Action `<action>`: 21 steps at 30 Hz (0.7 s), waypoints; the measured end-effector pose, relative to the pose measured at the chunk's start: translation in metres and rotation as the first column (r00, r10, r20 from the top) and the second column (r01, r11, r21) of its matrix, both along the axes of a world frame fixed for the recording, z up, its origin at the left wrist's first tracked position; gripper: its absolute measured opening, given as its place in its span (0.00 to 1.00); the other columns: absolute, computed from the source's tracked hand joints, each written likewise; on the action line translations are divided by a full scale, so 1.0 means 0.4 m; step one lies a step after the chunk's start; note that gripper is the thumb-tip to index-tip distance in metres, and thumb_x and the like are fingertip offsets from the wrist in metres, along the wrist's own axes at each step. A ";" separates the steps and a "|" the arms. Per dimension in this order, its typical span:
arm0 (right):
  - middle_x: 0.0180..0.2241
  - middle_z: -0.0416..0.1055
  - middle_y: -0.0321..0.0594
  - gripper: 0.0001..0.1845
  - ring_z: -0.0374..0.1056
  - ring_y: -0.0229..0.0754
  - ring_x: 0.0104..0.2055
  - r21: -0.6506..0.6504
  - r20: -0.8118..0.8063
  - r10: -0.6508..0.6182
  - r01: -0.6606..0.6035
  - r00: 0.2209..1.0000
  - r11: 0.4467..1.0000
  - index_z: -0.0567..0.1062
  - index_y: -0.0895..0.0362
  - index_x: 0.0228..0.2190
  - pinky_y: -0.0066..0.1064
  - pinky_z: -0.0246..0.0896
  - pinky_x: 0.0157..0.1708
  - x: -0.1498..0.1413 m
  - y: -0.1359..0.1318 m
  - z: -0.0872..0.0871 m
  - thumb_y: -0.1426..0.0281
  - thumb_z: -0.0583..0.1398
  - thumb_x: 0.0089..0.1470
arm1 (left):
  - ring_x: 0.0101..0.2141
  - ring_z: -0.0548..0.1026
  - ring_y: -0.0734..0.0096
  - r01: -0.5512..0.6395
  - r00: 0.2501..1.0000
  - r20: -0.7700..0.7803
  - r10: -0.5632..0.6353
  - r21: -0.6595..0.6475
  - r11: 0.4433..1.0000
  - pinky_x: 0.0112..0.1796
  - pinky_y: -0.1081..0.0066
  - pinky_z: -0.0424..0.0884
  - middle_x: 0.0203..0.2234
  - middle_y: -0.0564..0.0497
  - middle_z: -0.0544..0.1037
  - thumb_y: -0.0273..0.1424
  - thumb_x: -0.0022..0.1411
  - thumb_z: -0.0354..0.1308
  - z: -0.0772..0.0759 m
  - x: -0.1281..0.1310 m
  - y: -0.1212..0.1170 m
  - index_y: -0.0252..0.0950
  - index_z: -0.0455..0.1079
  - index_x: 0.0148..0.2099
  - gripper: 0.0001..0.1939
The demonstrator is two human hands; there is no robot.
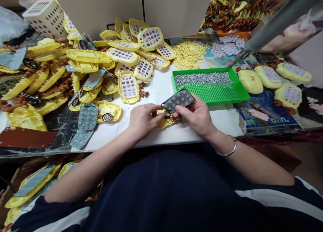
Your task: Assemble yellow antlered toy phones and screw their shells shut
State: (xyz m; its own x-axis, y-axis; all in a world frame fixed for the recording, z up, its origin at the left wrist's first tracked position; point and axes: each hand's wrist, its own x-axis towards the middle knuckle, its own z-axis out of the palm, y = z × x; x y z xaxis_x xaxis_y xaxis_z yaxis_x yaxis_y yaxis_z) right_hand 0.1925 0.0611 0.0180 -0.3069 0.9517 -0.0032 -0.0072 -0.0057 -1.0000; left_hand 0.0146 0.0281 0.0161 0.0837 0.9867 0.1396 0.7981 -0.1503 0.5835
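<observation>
As two bare forearms reach forward from a dark shirt (pixel 166 191), with one silver bracelet (pixel 230 148) on the right wrist, both hands meet over a white-covered desk (pixel 219 119). The right hand (pixel 197 116) grips one dark circuit board (pixel 179 101), thumb on top. The board's long axis slants: its nearer end points left toward the other hand, its far end rightward toward a tray. Just below lies one small yellow shell (pixel 165 124) with a round speaker (pixel 168 115). The left hand (pixel 142 120) has thumb and forefinger bent close at the speaker; whether they pinch it, I cannot tell.

To the left lie one brown plate (pixel 26 138) and two grey-green boards (pixel 87 117). To the right, a blue sheet (pixel 264 121) carries partial white lettering, apparently "st" and "in."

Beyond the hands sits one green tray (pixel 214 97), partly filled with silvery metal pieces (pixel 202 79); right of it are four yellow toy bodies (pixel 250 81). Farther back are small yellow pieces (pixel 189 53) and yellow covers (pixel 151 38) with rows of holes, both too many to count.
</observation>
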 end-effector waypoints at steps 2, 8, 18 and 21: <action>0.18 0.72 0.28 0.14 0.69 0.35 0.19 0.006 0.019 -0.030 0.030 0.999 1.000 0.64 0.52 0.25 0.29 0.70 0.21 0.002 -0.001 -0.002 0.65 0.66 0.43 | 0.22 0.68 0.75 0.022 1.000 -0.009 -0.022 -0.004 1.000 0.26 0.74 0.58 0.24 0.53 0.79 0.32 0.59 0.59 -0.005 -0.002 -0.003 0.39 0.80 0.39 0.09; 0.18 0.72 0.28 0.13 0.69 0.35 0.19 0.021 0.028 -0.057 0.056 0.998 0.998 0.65 0.52 0.26 0.27 0.68 0.19 0.002 0.001 -0.007 0.66 0.66 0.43 | 0.25 0.72 0.71 0.071 0.988 -0.139 -0.068 0.012 0.997 0.27 0.73 0.59 0.25 0.51 0.79 0.39 0.58 0.62 0.009 0.001 -0.013 0.38 0.79 0.44 0.15; 0.19 0.73 0.28 0.13 0.70 0.34 0.20 0.037 -0.028 -0.051 0.052 0.998 0.998 0.65 0.53 0.29 0.26 0.71 0.23 0.015 -0.008 -0.014 0.66 0.66 0.47 | 0.22 0.70 0.74 0.159 0.978 -0.158 -0.134 0.160 0.974 0.24 0.73 0.58 0.23 0.52 0.77 0.32 0.63 0.58 -0.035 0.004 0.003 0.37 0.79 0.33 0.10; 0.21 0.72 0.28 0.13 0.70 0.32 0.20 0.037 -0.005 -0.053 0.053 0.999 0.998 0.66 0.53 0.31 0.25 0.72 0.24 0.029 -0.008 -0.022 0.67 0.66 0.48 | 0.24 0.71 0.72 0.286 0.952 -0.189 -0.242 0.262 0.922 0.27 0.72 0.61 0.25 0.50 0.77 0.32 0.65 0.55 -0.040 -0.015 -0.004 0.35 0.78 0.37 0.11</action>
